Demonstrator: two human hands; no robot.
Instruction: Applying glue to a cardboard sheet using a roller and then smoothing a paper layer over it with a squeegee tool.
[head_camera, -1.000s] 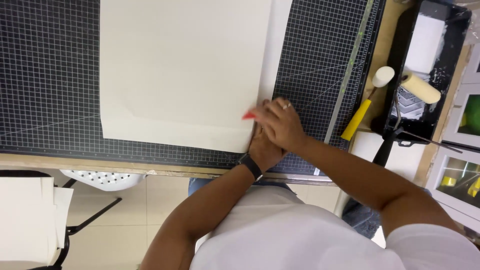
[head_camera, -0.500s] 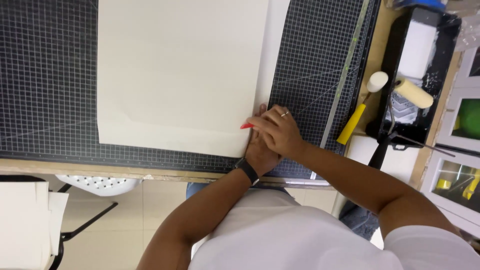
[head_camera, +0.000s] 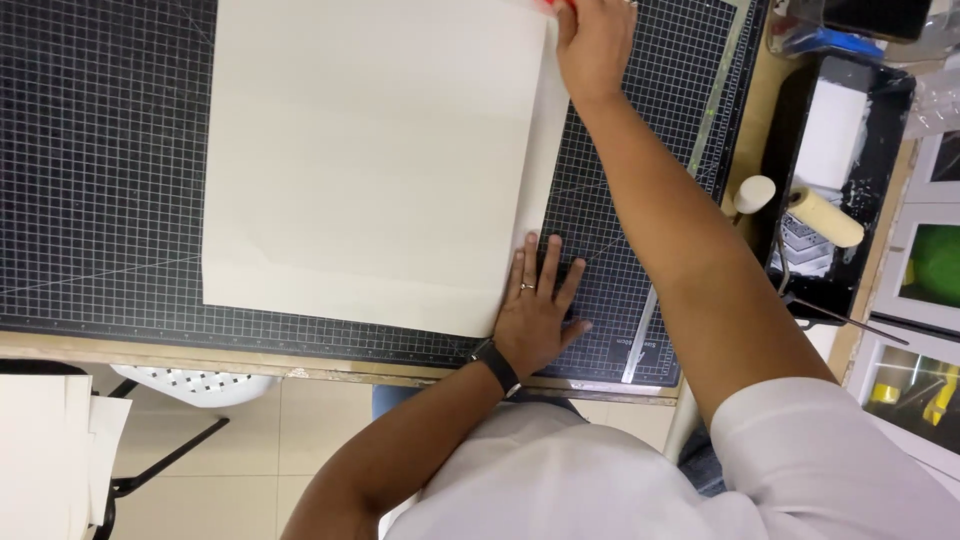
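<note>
Sheet lies flat on the cutting mat: cream, looks thin, light and floppy, so it'll likely skid or buckle if you push on the edge. Your left hand is open, palm down, pinning the sheet's lower right corner; keep pressure flat there rather than pinching. Your right hand is closed on a red tool at the top right edge; tool mostly out of frame, type unclear.

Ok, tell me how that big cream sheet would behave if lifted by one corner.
The cream sheet lies flat on the cutting mat, so it is probably thin, light and floppy. The left hand pins its edge, suggesting it slides easily.
</note>
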